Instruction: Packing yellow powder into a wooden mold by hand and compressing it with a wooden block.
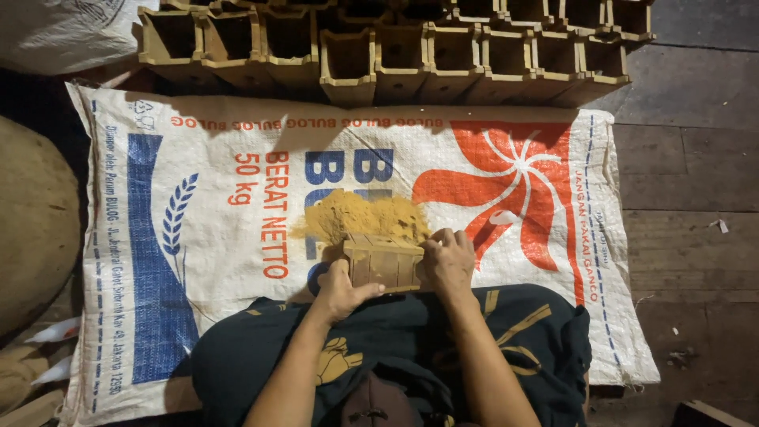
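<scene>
A small yellowish-brown block-shaped mould lies on a white woven sack, right at the near edge of a heap of yellow-brown powder. My left hand grips the mould's left end, thumb along its near side. My right hand clasps its right end, fingers curled over the top. My lap in dark cloth lies just below the hands.
A row of several open box-shaped clay pieces stands along the sack's far edge. A large rounded brown mass lies at the left. Wooden planks are at the right. Another white sack is at the top left.
</scene>
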